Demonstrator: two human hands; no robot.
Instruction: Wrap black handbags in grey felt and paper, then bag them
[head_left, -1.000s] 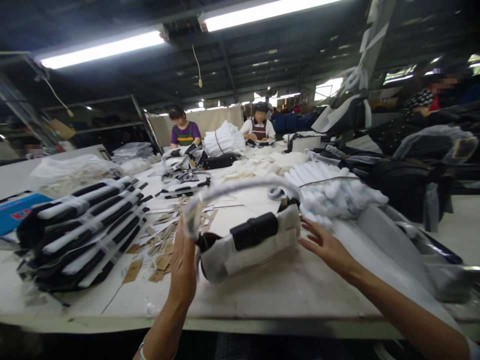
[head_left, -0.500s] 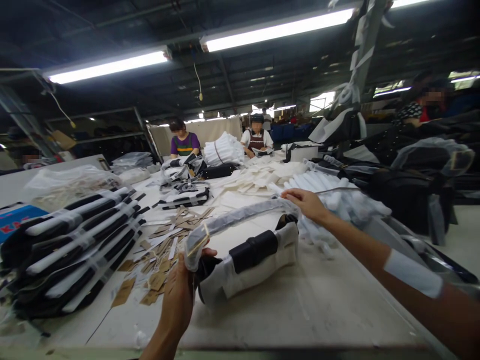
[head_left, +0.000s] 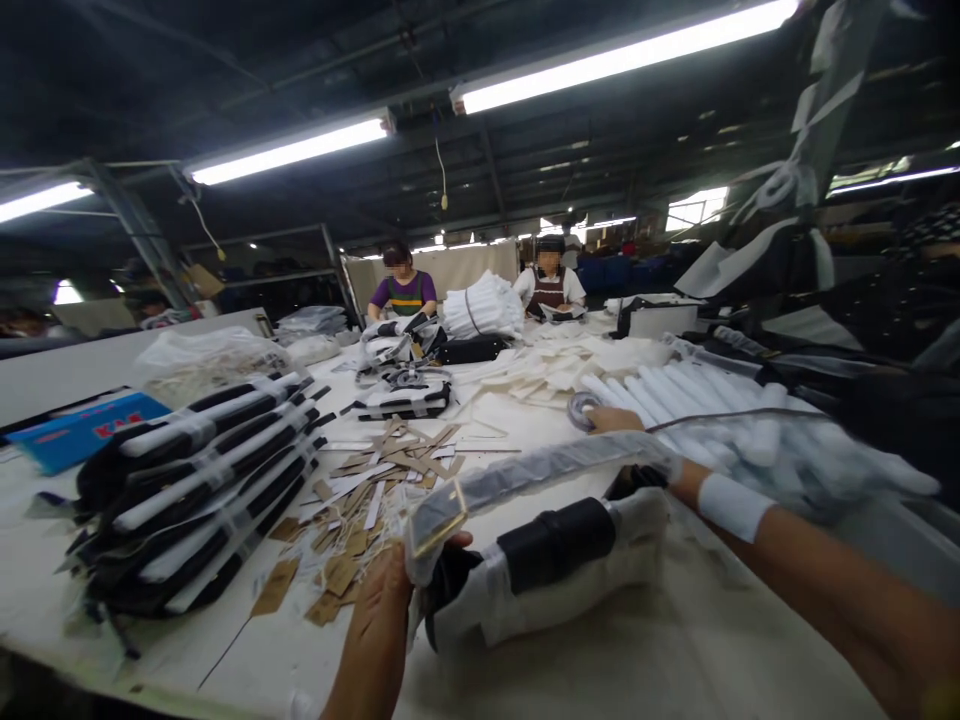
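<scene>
The left hand [head_left: 382, 600] grasps the near-left end of a wrapped bag [head_left: 559, 545], its thumb showing just behind the foot of the handle [head_left: 540, 470]. The bag sits on the table [head_left: 585, 670] directly to the right of that grip. It looks soft and padded: pale wrapping covers most of the body, a glossy black piece runs along the middle, and dark corners peep out at both ends. The handle arches over it in a cloudy clear sleeve, with a gold-coloured buckle [head_left: 441, 520] right above the left thumb.

The step in hand seems to be steadying the bag while fetching tape. Beyond the handle's far end, the right hand [head_left: 615, 420] is at a grey roll [head_left: 574, 412]; whether its fingers have closed on it I cannot tell. The next move seems to call for a sure pinch on the roll and a return path that clears the handle, with the left grip kept firm.

Left of the left hand lie brown tags [head_left: 341, 572], then a stack of black-and-white bundles [head_left: 210, 490]. White rolls [head_left: 660, 395] lie just right of the right hand. Farther off, two co-workers [head_left: 405, 290] work across the table.
</scene>
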